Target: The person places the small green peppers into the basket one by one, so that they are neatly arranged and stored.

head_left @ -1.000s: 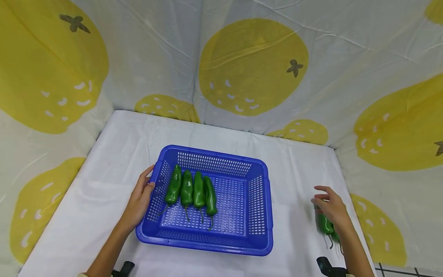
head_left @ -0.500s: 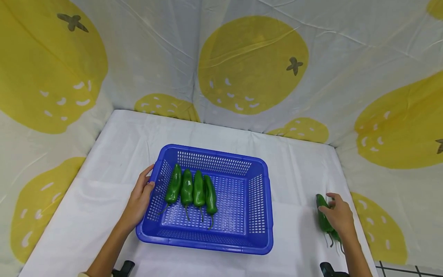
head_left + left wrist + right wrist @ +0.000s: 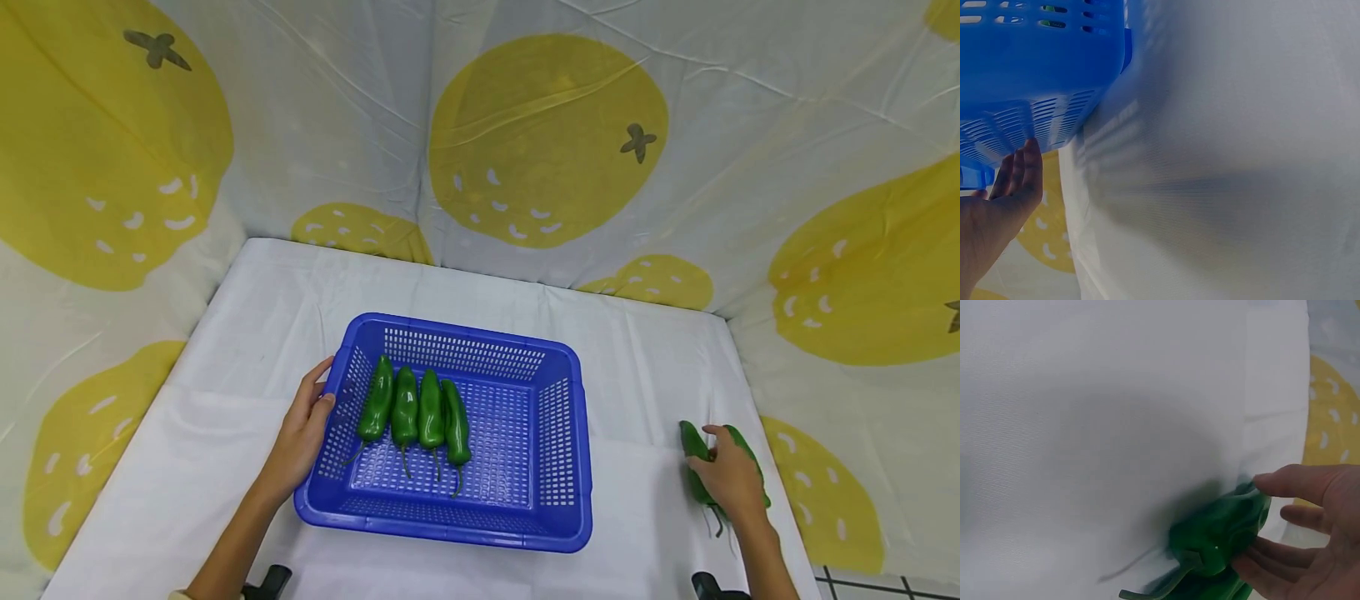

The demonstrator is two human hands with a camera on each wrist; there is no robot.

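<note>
A blue plastic basket stands on the white cloth, with several long green peppers lying side by side in its left part, stems toward the person. My left hand holds the basket's left rim, the thumb on the rim; in the left wrist view the fingers press its slotted outer wall. At the far right, my right hand grips a green pepper between thumb and fingers, low over the cloth. A second green pepper lies on the hand's other side, partly hidden by it.
White cloth covers the table, whose right edge runs close beside the right hand. A curtain printed with big yellow fruit hangs around the back and sides. Tiled floor shows at the bottom right.
My right hand has come down over the two loose peppers and closed in on the left one. The second pepper now shows at its right. Left hand and basket have stayed put.
</note>
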